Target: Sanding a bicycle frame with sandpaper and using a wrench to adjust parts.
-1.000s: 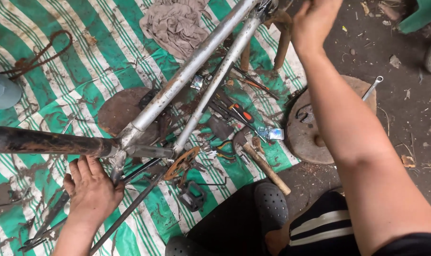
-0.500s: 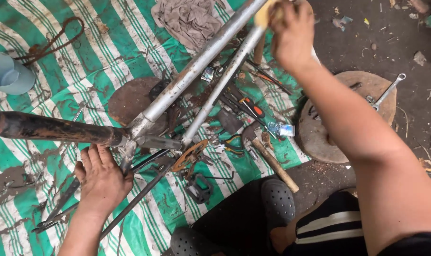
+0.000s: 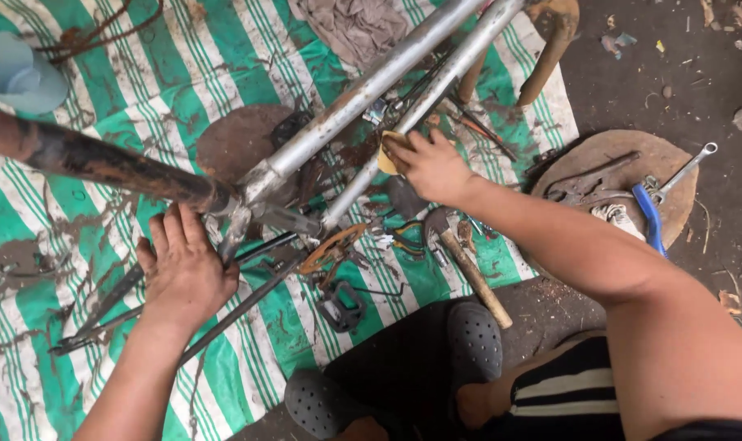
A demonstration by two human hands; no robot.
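The right hand (image 3: pixel 433 166) presses a small yellowish pad, apparently a folded bit of sandpaper (image 3: pixel 385 155), against the lower of two silver tubes of a bicycle frame (image 3: pixel 363 94), fingers curled over the pad and thumb tucked beneath it. The left hand (image 3: pixel 184 269) lies flat and spread, palm down, fingers splayed over the thin dark stays (image 3: pixel 248 304) just below the frame's junction, bracing rather than clasping anything. Just above its fingertips the two silver tubes meet a rusty dark tube (image 3: pixel 101 162) that runs off beyond the left hand. Everything lies on a green-and-white striped tarp (image 3: pixel 77 245), muddy in patches. Between the two hands sits a scatter of small parts, among them an orange-brown curved piece (image 3: pixel 332 247) and a black pedal (image 3: pixel 341 307) nearer the person's body. Just below the right wrist lies a hammer (image 3: pixel 469 265) with a wooden handle (its head close to the wrist, the handle pointing towards the person). Beyond the right forearm, on bare ground, a round wooden disc (image 3: pixel 620 147) holds blue-handled pliers (image 3: pixel 647 214) and a combination spanner (image 3: pixel 683 170). A grey rag (image 3: pixel 350 26) lies above the frame, away from both hands. Two dark clog-style shoes (image 3: pixel 474 343) show below the hammer.
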